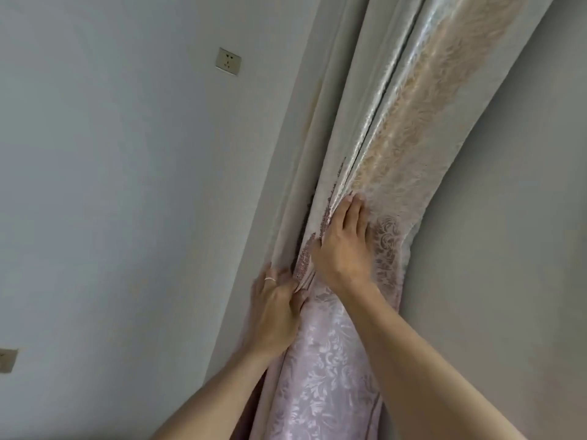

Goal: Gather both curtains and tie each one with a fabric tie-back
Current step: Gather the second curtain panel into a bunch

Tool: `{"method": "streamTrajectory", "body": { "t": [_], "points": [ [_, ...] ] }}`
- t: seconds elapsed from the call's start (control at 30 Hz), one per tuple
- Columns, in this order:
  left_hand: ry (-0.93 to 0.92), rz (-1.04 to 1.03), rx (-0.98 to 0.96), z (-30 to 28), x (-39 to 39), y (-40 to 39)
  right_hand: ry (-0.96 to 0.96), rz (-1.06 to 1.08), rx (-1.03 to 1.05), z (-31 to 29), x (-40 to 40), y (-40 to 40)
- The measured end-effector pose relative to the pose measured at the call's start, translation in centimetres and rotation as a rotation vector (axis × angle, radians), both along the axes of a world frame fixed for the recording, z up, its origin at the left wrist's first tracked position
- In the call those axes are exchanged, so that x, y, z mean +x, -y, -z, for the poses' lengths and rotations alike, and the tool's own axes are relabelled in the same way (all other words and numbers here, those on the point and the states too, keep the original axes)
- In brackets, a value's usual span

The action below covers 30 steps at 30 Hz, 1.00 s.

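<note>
A long curtain hangs bunched against the wall, cream and gold damask above, pink damask below. A narrow sequinned pink strip runs down one fold; I cannot tell whether it is trim or the tie-back. My left hand, with a ring on one finger, pinches the left folds at the curtain's narrowest point. My right hand lies flat on the folds just above, fingers together and pointing up. Only one curtain is in view.
A pale grey wall fills the left side, with a wall socket high up and part of another plate at the left edge. Bare wall also lies to the right of the curtain.
</note>
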<state>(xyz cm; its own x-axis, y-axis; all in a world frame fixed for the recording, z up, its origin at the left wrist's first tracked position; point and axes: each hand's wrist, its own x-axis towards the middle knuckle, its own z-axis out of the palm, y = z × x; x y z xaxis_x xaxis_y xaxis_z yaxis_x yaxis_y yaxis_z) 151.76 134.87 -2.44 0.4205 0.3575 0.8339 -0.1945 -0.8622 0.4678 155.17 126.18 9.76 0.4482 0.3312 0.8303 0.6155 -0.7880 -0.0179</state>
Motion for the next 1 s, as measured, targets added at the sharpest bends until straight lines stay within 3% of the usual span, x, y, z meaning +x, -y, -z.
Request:
{"method": "streamTrajectory", "body": {
  "t": [0.17, 0.37, 0.53, 0.8, 1.0],
  "points": [
    [-0.144, 0.035, -0.135, -0.2, 8.9, -8.7, -0.044, 0.064, -0.108, -0.9, 8.6, -8.5],
    [-0.136, 0.119, -0.18, 0.6, 17.0, -16.8, -0.149, 0.104, -0.152, 0.5, 18.2, -17.6],
    [-0.137, 0.097, -0.058, 1.6, 20.2, -19.6, -0.252, 0.091, -0.209, 1.9, 22.4, -20.6],
    [-0.223, 0.052, -0.026, 1.5, 16.9, -20.5, -0.184, -0.029, -0.155, 3.5, 19.2, -19.7],
    [-0.375, -0.248, 0.268, 2.6, 8.4, -21.6, -0.099, -0.247, -0.179, 5.5, 13.2, -18.3]
  ]
}}
